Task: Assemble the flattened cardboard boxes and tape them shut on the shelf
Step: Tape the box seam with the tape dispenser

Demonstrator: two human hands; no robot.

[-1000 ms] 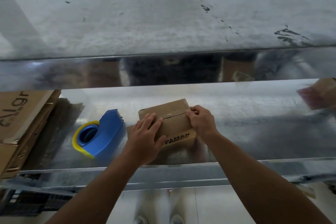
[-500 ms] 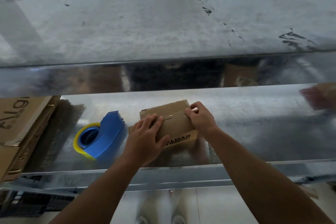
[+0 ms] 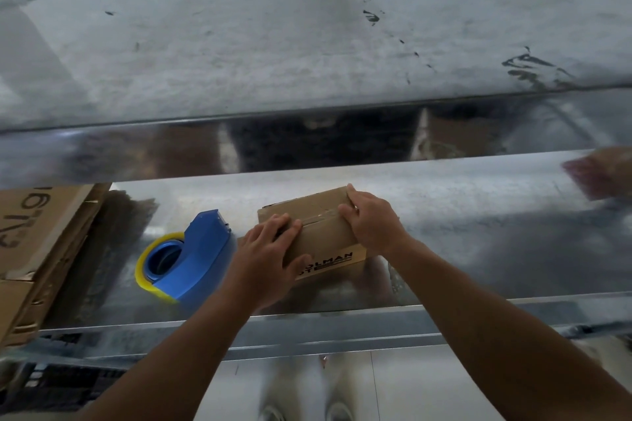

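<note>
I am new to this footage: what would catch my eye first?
The small cardboard box in the middle of the metal shelf, with the left hand on its left part and the right hand at its right end. Beside it, to the left, lies a blue tape dispenser.

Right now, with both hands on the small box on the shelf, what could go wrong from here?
The tape along the box seam looks wrinkled; if the right hand lifts early, the flaps might spring open.
The left hand only presses flat on the box, so it may slide on the shiny shelf.
The tape dispenser lies close beside the left hand and could get knocked.
</note>
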